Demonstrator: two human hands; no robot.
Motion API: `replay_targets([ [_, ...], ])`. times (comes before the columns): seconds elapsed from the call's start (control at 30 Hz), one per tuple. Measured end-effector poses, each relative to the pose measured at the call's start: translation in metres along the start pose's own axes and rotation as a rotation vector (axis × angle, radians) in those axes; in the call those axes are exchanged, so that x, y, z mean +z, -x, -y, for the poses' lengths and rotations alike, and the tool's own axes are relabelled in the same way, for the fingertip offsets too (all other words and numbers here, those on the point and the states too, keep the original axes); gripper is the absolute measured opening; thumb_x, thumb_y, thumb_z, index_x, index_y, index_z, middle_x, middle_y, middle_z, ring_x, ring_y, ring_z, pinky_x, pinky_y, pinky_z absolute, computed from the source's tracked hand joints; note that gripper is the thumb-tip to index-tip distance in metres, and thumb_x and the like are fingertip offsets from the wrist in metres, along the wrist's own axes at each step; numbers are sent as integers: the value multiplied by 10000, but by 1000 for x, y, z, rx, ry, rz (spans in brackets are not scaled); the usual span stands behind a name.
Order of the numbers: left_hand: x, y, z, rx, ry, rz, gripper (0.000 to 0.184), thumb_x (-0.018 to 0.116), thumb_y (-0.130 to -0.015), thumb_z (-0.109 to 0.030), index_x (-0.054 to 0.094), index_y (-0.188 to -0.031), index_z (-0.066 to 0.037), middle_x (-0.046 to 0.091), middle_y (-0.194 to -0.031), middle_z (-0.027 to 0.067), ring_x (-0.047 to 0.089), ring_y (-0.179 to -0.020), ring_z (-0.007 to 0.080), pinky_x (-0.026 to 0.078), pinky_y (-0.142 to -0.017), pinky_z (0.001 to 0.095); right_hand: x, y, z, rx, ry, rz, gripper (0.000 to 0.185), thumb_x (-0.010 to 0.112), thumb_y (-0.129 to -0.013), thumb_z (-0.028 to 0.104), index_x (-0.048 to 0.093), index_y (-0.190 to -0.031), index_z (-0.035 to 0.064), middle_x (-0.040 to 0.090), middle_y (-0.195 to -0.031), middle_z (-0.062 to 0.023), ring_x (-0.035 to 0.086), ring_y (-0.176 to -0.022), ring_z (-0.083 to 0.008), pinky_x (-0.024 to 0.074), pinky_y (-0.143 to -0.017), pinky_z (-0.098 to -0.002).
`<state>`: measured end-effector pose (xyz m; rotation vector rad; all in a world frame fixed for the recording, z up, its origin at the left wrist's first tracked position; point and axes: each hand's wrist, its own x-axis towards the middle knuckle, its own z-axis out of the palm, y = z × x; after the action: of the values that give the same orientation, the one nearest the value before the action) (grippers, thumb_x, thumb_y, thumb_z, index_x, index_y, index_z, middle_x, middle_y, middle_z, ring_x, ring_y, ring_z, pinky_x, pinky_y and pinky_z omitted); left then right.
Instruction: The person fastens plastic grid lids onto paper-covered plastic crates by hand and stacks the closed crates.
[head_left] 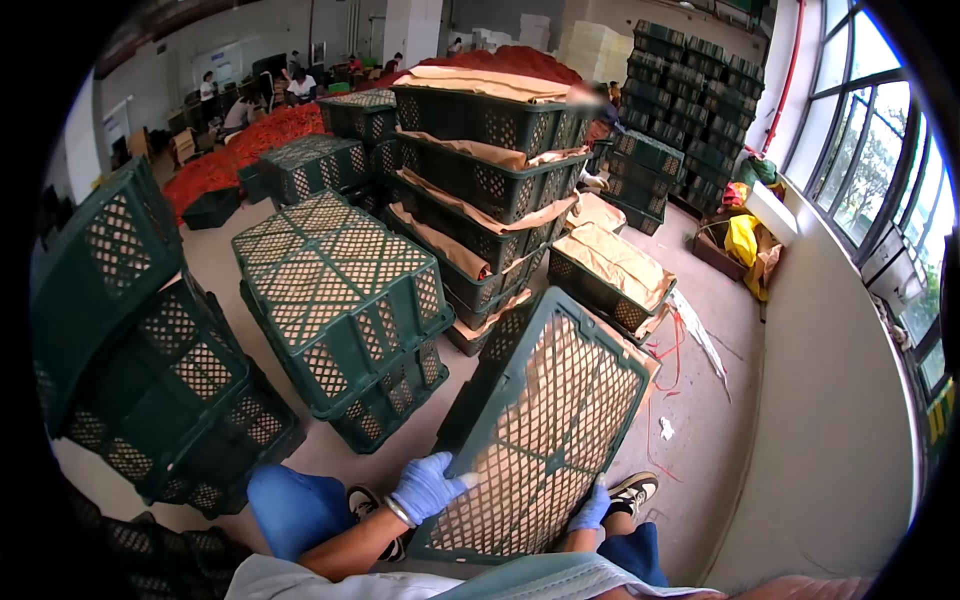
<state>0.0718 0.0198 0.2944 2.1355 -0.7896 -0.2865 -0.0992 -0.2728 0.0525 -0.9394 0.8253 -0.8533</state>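
Note:
A dark green plastic crate (545, 430) stands tilted up in front of me, its lattice base facing me. Brown paper shows through the holes. My left hand (428, 488), in a blue glove, grips the crate's left edge, with the thumb over the base. Low on the right side, my right hand (592, 507), also in a blue glove, holds the opposite edge; its fingers are partly hidden. Just beyond is another crate topped with brown paper (612, 262). To the left, a lattice-faced crate (335, 285) rests on another one.
A tall stack of paper-lined crates (480, 185) rises ahead. More crates (165, 370) lean at the left. A red heap (255, 150) lies behind, with several people farther back. Along the right run a wall (840, 400) and windows. Red strings (668, 370) lie on the floor.

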Motion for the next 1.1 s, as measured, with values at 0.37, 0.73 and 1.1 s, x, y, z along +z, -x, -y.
replay_targets([
  [0.37, -239, 20, -84, 269, 822, -630, 235, 660, -853, -303, 618, -861, -72, 519, -701, -66, 475, -620, 48, 376, -558, 209, 349, 77, 388, -390, 315, 579, 348, 607, -862, 377, 616, -818, 31, 512, -650, 10, 428, -557, -92, 364, -532, -261],
  [0.73, -320, -60, 44, 153, 1449, -426, 412, 555, -862, -299, 551, -1171, -28, 606, -1105, 118, 584, -968, 237, 470, -884, 356, 581, 25, 337, -806, 1350, 1040, 520, 683, -721, 409, 660, -1071, 26, 653, -1055, -142, 609, -989, -311, 455, -902, -373],
  [1.1, -324, -77, 53, 74, 1360, -687, 340, 547, -857, -295, 576, -1054, -19, 629, -980, 115, 618, -836, 219, 515, -761, 324, 456, 1, 322, -190, 433, 1044, 271, 525, -913, 230, 602, -1099, 48, 646, -875, -48, 607, -662, -101, 515, -515, -213],
])
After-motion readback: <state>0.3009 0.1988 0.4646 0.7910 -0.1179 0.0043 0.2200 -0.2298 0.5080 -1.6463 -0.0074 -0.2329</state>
